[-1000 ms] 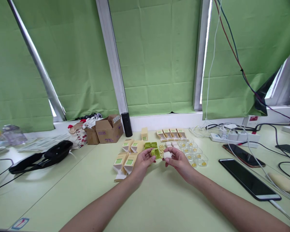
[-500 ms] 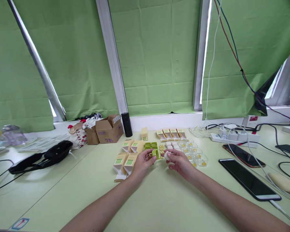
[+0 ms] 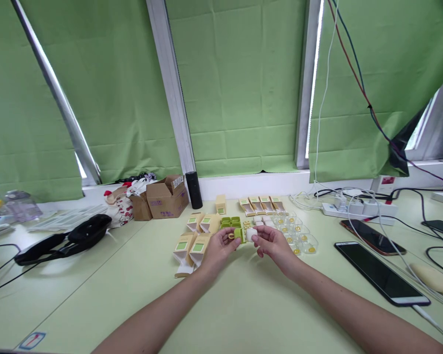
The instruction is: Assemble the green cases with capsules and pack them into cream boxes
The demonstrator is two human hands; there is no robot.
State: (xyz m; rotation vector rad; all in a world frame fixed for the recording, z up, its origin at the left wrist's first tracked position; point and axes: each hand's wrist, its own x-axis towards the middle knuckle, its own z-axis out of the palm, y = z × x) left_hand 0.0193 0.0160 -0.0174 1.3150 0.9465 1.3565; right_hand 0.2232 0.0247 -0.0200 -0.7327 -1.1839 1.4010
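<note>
Between the thumb and fingers of my left hand [image 3: 220, 246] is a small green case [image 3: 238, 235] with a tan ring at its left. Pinched in my right hand [image 3: 275, 246] is a small white block [image 3: 250, 234], held right beside the case; whether they touch I cannot tell. More green cases [image 3: 230, 221] stand just behind my left hand. Small yellow pieces [image 3: 247, 224] and pale pinkish-white blocks [image 3: 265, 220] lie behind the gap between my hands. Clear plastic cups [image 3: 309, 244] with yellow pieces inside sit right of my right hand.
Folded card boxes with green labels [image 3: 198, 248] lie to the left, and several more [image 3: 262, 205] stand at the back. A cardboard carton [image 3: 168, 199] and black cylinder [image 3: 194, 191] are behind. Phones [image 3: 380, 270], a power strip [image 3: 358, 211] and cables are right; a black pouch [image 3: 84, 236] is left.
My right hand has brought the white block left, up beside the green case. The green case has turned slightly in my left hand and shifted a little right.
</note>
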